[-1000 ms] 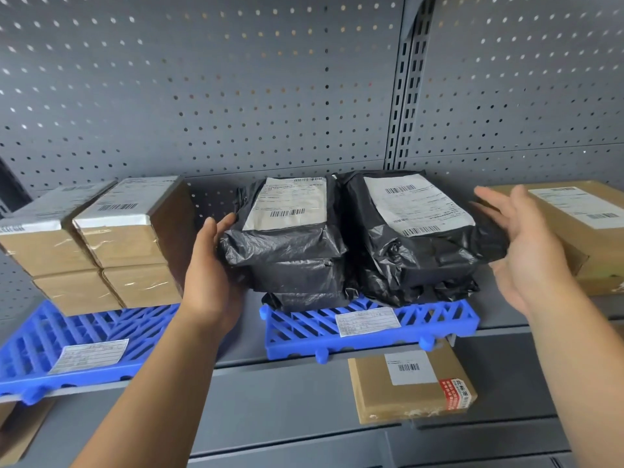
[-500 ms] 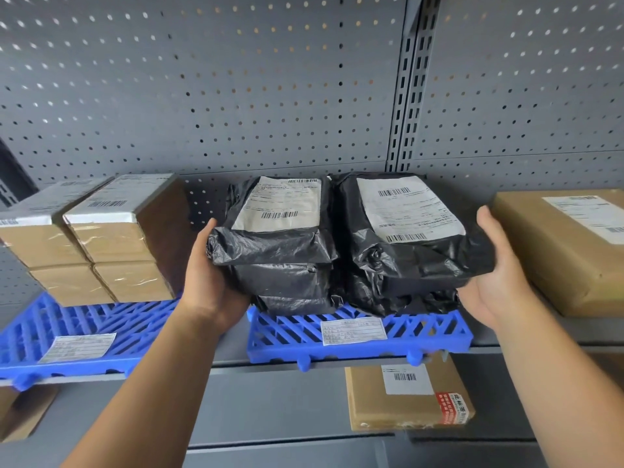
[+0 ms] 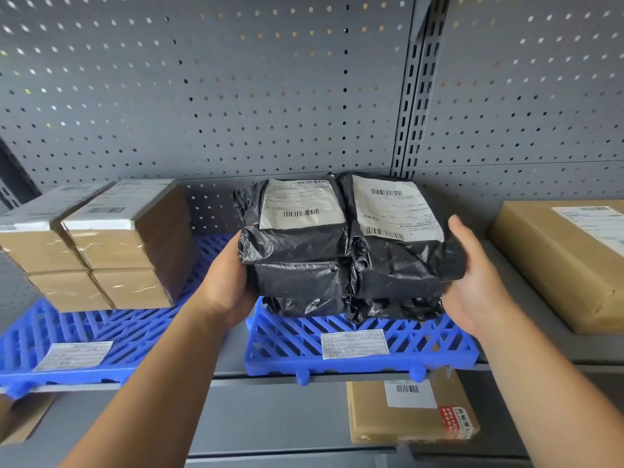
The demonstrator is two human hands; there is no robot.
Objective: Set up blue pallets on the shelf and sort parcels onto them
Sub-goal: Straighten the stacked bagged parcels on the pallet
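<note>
Two stacks of black plastic-wrapped parcels (image 3: pixel 344 261) with white labels stand side by side on the middle blue pallet (image 3: pixel 358 346) on the shelf. My left hand (image 3: pixel 226 282) presses against the left side of the stacks. My right hand (image 3: pixel 472 285) cups their right side, thumb on top of the right parcel. A second blue pallet (image 3: pixel 87 342) to the left carries several brown taped boxes (image 3: pixel 101 244) stacked two high. Each pallet has a white label on its front part.
A large brown carton (image 3: pixel 567 261) lies on the bare shelf at the right. On the shelf below, a small brown parcel (image 3: pixel 412 410) with a red sticker sits under the middle pallet. Another carton (image 3: pixel 20 420) shows at lower left. Grey pegboard (image 3: pixel 236 96) backs the shelf.
My right hand has closed in from the right onto the right black stack. Both hands now squeeze the two stacks together; the left hand has stayed on its side.
</note>
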